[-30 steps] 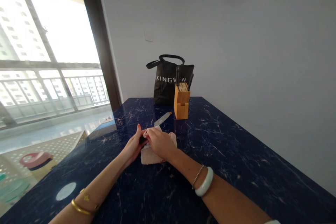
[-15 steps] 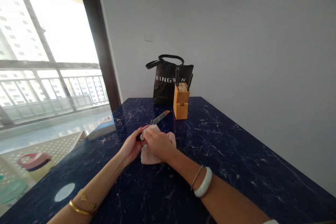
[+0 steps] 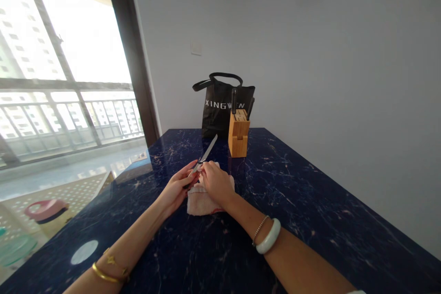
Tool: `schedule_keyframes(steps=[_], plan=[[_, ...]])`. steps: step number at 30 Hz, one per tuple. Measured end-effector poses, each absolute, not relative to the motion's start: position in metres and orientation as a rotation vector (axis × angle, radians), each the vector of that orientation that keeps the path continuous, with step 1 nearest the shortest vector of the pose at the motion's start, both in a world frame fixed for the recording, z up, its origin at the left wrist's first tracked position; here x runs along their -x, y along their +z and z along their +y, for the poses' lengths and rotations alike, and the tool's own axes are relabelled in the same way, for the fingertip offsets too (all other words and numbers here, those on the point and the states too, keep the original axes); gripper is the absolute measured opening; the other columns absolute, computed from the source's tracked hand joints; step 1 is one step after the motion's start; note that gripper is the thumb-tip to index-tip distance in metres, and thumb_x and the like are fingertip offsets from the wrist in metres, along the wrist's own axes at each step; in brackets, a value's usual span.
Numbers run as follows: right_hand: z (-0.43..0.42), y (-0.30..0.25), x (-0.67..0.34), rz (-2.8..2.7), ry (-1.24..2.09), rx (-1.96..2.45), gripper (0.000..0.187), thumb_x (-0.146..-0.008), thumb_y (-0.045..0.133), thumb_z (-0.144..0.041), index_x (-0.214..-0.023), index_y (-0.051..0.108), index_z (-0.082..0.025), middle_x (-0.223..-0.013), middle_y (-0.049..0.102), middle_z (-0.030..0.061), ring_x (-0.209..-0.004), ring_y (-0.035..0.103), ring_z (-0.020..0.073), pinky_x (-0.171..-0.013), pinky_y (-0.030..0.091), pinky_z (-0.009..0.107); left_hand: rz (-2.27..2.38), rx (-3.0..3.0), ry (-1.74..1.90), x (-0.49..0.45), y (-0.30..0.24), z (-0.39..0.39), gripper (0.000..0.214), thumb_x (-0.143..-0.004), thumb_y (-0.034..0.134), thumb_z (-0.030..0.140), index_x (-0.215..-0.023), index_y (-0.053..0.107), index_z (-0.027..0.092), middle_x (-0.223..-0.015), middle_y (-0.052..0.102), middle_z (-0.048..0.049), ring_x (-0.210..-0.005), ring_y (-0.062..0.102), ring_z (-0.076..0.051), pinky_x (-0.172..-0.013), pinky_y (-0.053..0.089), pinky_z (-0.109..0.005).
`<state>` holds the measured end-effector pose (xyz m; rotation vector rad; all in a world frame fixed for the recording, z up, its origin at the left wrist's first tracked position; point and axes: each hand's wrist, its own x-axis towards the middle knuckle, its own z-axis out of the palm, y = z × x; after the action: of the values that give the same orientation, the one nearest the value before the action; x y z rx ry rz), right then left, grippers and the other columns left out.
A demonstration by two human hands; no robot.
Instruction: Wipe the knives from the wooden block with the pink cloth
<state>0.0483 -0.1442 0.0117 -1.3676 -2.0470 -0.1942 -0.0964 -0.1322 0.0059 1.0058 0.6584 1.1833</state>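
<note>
Pink cloth [image 3: 200, 203] under knife [image 3: 207, 152] (handle hidden)

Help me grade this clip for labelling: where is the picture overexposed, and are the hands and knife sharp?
Head view: the window at left is blown out near white; the table mirrors it as glare along that edge; the left hand, right hand, knife and cloth are evenly lit and sharp; the window frame leans, wide-lens distortion.

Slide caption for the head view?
Left hand holds a knife, right hand presses a pink cloth to its blade, over a dark marbled table.
</note>
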Motion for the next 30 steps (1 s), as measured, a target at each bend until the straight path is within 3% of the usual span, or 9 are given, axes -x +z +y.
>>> schedule_keyframes(steps=[9, 16, 21, 30], plan=[[-0.143, 0.01, -0.048, -2.028, -0.125, 1.315, 0.013, -0.088, 0.036, -0.021, -0.096, 0.046, -0.02, -0.094, 0.053, 0.0018, -0.085, 0.051, 0.0145, -0.065, 0.039, 0.025, 0.753, -1.157, 1.194, 0.096, 0.007, -0.133, 0.069, -0.06, 0.071, 0.014, -0.124, 0.045, 0.023, -0.103, 0.061, -0.0075, -0.072, 0.06, -0.014, -0.053, 0.045, -0.019], [-0.15, 0.014, -0.045, -2.205, -0.149, 1.214, 0.014, -0.087, 0.038, -0.02, -0.097, 0.048, -0.02, -0.097, 0.052, 0.003, -0.087, 0.049, 0.0149, -0.069, 0.04, 0.026, 0.787, -1.178, 1.206, 0.096, 0.004, -0.13, 0.071, -0.054, 0.072, 0.011, -0.12, 0.048, 0.019, -0.086, 0.062, -0.0026, -0.066, 0.058, -0.012, -0.058, 0.045, -0.021], [-0.147, 0.014, -0.047, -2.056, -0.155, 1.363, 0.015, -0.087, 0.037, -0.022, -0.098, 0.047, -0.021, -0.097, 0.053, 0.0025, -0.088, 0.05, 0.0154, -0.068, 0.04, 0.026, 0.833, -1.324, 1.23, 0.094, 0.001, -0.13, 0.069, -0.055, 0.071, 0.012, -0.12, 0.047, 0.017, -0.092, 0.061, -0.0039, -0.083, 0.058, -0.016, -0.069, 0.046, -0.023], [-0.147, 0.014, -0.048, -2.048, -0.078, 1.393, 0.018, -0.088, 0.035, -0.021, -0.1, 0.047, -0.021, -0.097, 0.053, 0.0027, -0.089, 0.05, 0.0146, -0.069, 0.04, 0.026, 0.75, -1.233, 1.193, 0.093, -0.004, -0.127, 0.059, -0.055, 0.072, 0.012, -0.111, 0.055, 0.015, -0.098, 0.063, -0.007, -0.091, 0.057, -0.019, -0.079, 0.044, -0.029]])
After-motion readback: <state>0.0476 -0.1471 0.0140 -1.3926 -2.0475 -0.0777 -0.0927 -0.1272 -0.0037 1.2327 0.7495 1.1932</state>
